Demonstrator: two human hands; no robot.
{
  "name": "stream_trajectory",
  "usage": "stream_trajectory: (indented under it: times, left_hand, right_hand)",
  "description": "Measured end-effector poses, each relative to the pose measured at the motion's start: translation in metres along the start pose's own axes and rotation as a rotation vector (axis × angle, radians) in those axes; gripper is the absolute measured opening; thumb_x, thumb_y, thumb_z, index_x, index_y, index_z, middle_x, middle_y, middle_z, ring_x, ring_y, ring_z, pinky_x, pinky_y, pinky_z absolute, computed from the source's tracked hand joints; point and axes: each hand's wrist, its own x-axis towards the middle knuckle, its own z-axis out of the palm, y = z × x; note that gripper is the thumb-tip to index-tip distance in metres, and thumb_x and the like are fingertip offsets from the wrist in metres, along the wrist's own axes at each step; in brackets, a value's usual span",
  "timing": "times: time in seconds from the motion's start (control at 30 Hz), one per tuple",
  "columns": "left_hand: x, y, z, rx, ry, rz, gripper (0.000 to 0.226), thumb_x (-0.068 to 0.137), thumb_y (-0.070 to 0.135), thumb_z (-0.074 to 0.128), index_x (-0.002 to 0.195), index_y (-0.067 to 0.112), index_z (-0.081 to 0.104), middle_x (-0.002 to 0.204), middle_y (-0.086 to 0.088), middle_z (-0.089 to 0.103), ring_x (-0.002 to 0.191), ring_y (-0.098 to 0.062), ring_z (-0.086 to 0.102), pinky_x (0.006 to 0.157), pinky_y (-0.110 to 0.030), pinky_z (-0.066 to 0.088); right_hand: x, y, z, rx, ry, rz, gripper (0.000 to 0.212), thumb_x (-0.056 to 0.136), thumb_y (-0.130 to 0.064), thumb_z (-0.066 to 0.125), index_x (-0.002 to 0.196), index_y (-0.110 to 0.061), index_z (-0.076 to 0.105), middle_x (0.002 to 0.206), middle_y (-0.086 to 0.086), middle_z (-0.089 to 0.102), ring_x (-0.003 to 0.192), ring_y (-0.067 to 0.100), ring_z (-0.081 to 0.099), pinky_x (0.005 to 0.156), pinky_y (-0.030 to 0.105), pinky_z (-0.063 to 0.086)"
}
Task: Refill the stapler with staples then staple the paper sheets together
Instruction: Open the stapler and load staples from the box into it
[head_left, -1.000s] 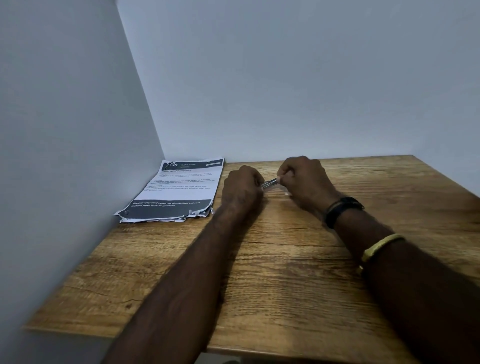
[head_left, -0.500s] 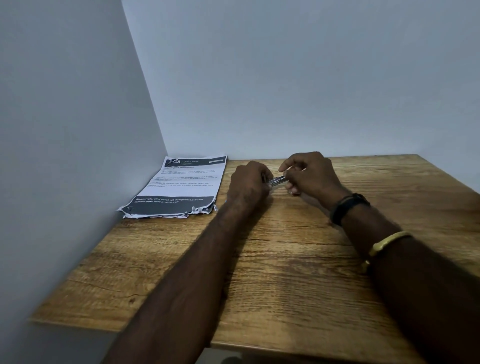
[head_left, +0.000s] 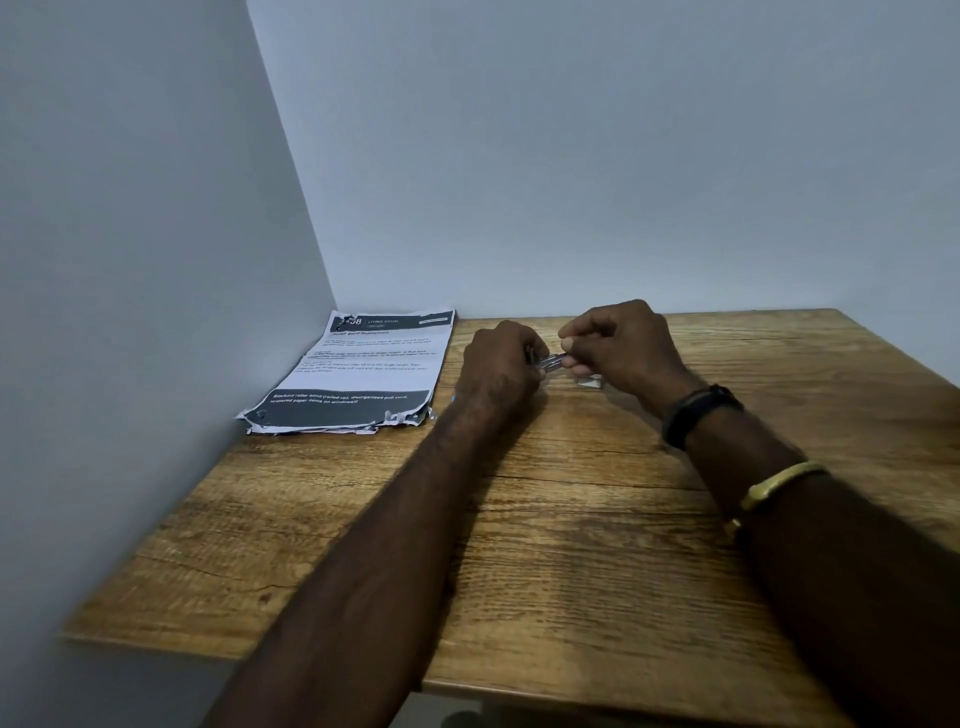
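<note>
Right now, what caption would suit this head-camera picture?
Left hand and right hand grip a small stapler over the wooden table, paper sheets nearby.

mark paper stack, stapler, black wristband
paper stack (head_left: 374, 364): head view, middle of the top sheet.
stapler (head_left: 551, 360): head view, the bare metal section.
black wristband (head_left: 698, 410): head view, middle of the strap.

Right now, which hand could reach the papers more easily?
Left, probably: the left hand lies nearer the papers, the right hand farther off. Both hold a small metal piece.
</note>
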Motion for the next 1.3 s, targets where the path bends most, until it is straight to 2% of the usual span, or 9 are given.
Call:
stream_trajectory:
  times: [0.17, 0.33, 0.5, 0.6, 0.67, 0.83, 0.93, 1.07, 1.3]
  left_hand:
    - [-0.001, -0.002, 0.000, -0.030, 0.020, 0.035, 0.028, 0.080, 0.013, 0.081, 0.106, 0.021, 0.072, 0.104, -0.002, 0.075, 0.104, -0.022, 0.066, 0.088, -0.033, 0.051]
    - [-0.002, -0.001, 0.000, -0.035, 0.035, 0.045, 0.025, 0.079, 0.011, 0.082, 0.099, 0.021, 0.071, 0.098, -0.001, 0.073, 0.099, -0.023, 0.066, 0.082, -0.033, 0.050]
    - [-0.003, 0.000, -0.002, -0.041, 0.037, 0.078, 0.027, 0.080, 0.010, 0.081, 0.104, 0.018, 0.070, 0.102, -0.003, 0.074, 0.101, -0.024, 0.066, 0.088, -0.039, 0.053]
    - [-0.004, 0.001, -0.003, -0.063, 0.045, 0.089, 0.031, 0.080, 0.008, 0.081, 0.107, 0.017, 0.068, 0.102, -0.003, 0.076, 0.100, -0.022, 0.068, 0.089, -0.038, 0.053]
    - [-0.005, 0.002, -0.004, -0.089, 0.048, 0.078, 0.032, 0.080, 0.007, 0.081, 0.107, 0.017, 0.067, 0.102, -0.003, 0.076, 0.099, -0.022, 0.068, 0.088, -0.037, 0.053]
    - [-0.007, 0.004, -0.005, -0.156, 0.062, 0.056, 0.034, 0.081, 0.007, 0.081, 0.109, 0.015, 0.064, 0.098, -0.004, 0.076, 0.093, -0.020, 0.069, 0.077, -0.029, 0.049]
    - [-0.008, 0.005, -0.005, -0.172, 0.062, 0.065, 0.036, 0.080, 0.007, 0.081, 0.110, 0.015, 0.063, 0.097, -0.004, 0.077, 0.091, -0.019, 0.070, 0.073, -0.025, 0.045]
    - [-0.008, 0.006, -0.006, -0.201, 0.067, 0.079, 0.036, 0.079, 0.008, 0.083, 0.107, 0.016, 0.062, 0.095, -0.003, 0.077, 0.090, -0.017, 0.071, 0.074, -0.025, 0.046]
    - [-0.007, 0.004, -0.006, -0.218, 0.066, 0.081, 0.034, 0.078, 0.007, 0.083, 0.104, 0.015, 0.063, 0.091, -0.002, 0.078, 0.089, -0.019, 0.072, 0.081, -0.032, 0.054]
  right_hand:
    - [0.002, -0.002, 0.000, -0.020, -0.006, -0.051, 0.012, 0.086, 0.004, 0.076, 0.096, -0.003, 0.079, 0.083, 0.010, 0.077, 0.076, 0.015, 0.078, 0.070, 0.025, 0.064]
    - [0.004, -0.004, -0.002, -0.100, 0.013, -0.084, 0.016, 0.082, -0.007, 0.082, 0.096, -0.012, 0.081, 0.084, 0.003, 0.078, 0.073, 0.008, 0.076, 0.068, 0.027, 0.064]
    - [0.005, -0.002, -0.001, -0.114, 0.027, -0.126, 0.013, 0.089, -0.007, 0.075, 0.102, -0.007, 0.079, 0.086, 0.006, 0.078, 0.075, 0.011, 0.077, 0.072, 0.029, 0.065]
    - [0.006, -0.001, 0.000, -0.259, 0.035, -0.223, 0.013, 0.089, -0.014, 0.077, 0.102, -0.015, 0.080, 0.091, -0.001, 0.074, 0.075, 0.003, 0.066, 0.068, 0.018, 0.051]
    - [0.007, -0.001, 0.001, -0.331, 0.026, -0.256, 0.013, 0.087, -0.018, 0.080, 0.100, -0.020, 0.081, 0.093, -0.005, 0.067, 0.077, 0.005, 0.060, 0.067, 0.020, 0.042]
    - [0.009, 0.005, -0.001, -0.340, -0.041, -0.191, 0.015, 0.083, -0.020, 0.083, 0.098, -0.023, 0.082, 0.084, -0.021, 0.058, 0.082, 0.008, 0.058, 0.069, 0.022, 0.040]
    - [0.011, 0.008, -0.002, -0.332, -0.036, -0.166, 0.015, 0.082, -0.020, 0.084, 0.097, -0.023, 0.083, 0.088, -0.016, 0.064, 0.075, -0.001, 0.055, 0.063, 0.016, 0.036]
    - [0.012, 0.008, -0.002, -0.376, -0.031, -0.166, 0.017, 0.082, -0.023, 0.084, 0.099, -0.024, 0.083, 0.090, -0.012, 0.064, 0.071, -0.005, 0.049, 0.062, 0.014, 0.032]
    - [0.014, 0.010, -0.005, -0.347, -0.059, -0.121, 0.016, 0.082, -0.025, 0.085, 0.098, -0.024, 0.084, 0.071, -0.021, 0.057, 0.064, -0.004, 0.046, 0.058, 0.014, 0.031]
